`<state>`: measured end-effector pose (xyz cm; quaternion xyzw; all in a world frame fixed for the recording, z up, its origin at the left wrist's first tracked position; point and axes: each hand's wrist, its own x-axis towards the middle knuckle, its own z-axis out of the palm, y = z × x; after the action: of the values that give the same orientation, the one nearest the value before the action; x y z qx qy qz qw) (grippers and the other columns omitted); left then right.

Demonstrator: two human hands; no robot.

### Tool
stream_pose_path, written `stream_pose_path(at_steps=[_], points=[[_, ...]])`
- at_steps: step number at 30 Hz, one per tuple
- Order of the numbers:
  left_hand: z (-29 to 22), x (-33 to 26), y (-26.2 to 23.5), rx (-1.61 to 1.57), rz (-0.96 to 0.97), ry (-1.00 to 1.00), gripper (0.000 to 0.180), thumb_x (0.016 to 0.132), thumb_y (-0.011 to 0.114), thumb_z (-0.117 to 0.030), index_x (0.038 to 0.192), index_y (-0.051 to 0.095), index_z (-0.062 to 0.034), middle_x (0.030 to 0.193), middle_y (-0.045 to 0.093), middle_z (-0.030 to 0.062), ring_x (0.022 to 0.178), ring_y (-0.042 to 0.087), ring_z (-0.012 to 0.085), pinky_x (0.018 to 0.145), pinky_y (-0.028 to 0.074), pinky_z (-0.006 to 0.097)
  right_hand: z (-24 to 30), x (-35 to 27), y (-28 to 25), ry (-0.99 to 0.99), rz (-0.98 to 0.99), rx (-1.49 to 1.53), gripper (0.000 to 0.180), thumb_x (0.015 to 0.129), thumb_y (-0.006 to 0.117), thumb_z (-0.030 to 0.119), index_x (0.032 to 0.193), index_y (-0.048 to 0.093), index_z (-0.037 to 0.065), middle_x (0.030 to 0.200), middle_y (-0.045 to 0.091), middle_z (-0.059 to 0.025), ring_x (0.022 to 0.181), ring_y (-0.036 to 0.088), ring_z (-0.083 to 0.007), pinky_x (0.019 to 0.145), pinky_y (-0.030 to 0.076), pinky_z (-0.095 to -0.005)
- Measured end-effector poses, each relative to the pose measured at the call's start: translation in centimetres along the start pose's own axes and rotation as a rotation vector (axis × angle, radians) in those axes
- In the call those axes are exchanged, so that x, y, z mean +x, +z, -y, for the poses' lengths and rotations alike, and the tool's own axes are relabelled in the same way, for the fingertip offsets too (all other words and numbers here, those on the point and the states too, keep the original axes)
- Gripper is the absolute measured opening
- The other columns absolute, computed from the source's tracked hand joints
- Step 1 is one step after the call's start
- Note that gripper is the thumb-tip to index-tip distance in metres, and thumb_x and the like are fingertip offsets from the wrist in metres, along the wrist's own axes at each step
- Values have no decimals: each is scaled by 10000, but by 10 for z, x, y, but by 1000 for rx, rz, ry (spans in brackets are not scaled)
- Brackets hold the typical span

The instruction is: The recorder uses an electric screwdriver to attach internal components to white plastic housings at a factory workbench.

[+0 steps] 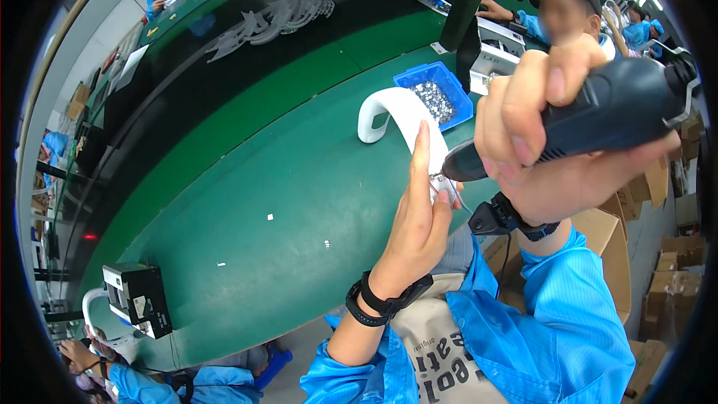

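Observation:
My left hand is closed around the lower end of a white curved plastic piece. The piece is an arched band with a rounded, slotted far end that stands over the green tabletop. A black electric screwdriver is gripped in my right hand, lying tilted with its nose toward the left. Its tip meets the white piece beside my left fingers, at a small metal part. A thin wire hangs near that end. Just behind the piece stands a blue bin holding many small metal parts.
A green post rises at the far right, beside a white-and-black device and a co-worker. Clear plastic pieces lie on the dark far strip. A black box stands at the left; small white scraps dot the green table.

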<state>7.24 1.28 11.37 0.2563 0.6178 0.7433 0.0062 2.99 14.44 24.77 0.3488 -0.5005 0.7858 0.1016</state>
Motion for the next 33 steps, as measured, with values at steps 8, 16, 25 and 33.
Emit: stream_pose_path(at_steps=[8,16,25,33], points=[[-5,1,7,-117,5,-120,869,988,441,53,1735,29,-113,1224,566,139,932,556,170,867,519,324,-3,4,-2,-24,-36,55,976,839,408,989,1007,514,33,671,550,-95,479,515,-185,425,463,-305],[-11,-2,8,-379,-194,-238,598,1137,389,-289,1642,161,-64,980,643,131,823,615,168,776,538,329,39,-21,-34,-259,-272,142,844,1003,319,845,1082,508,27,719,547,-102,533,560,-201,458,467,-300],[-36,19,-35,77,-197,-423,476,1155,452,-431,992,623,-18,657,625,57,539,585,120,516,466,275,19,-93,-117,12,-456,-304,614,1104,494,555,1364,482,-1,1092,690,-155,849,684,-182,766,548,-299],[-17,102,-145,932,106,-245,342,1111,531,-283,940,633,-5,710,635,34,650,586,124,620,459,321,-1,-105,-133,137,-460,-348,419,1051,659,87,1404,466,-30,1212,615,-77,1090,636,-122,1002,520,-316]])
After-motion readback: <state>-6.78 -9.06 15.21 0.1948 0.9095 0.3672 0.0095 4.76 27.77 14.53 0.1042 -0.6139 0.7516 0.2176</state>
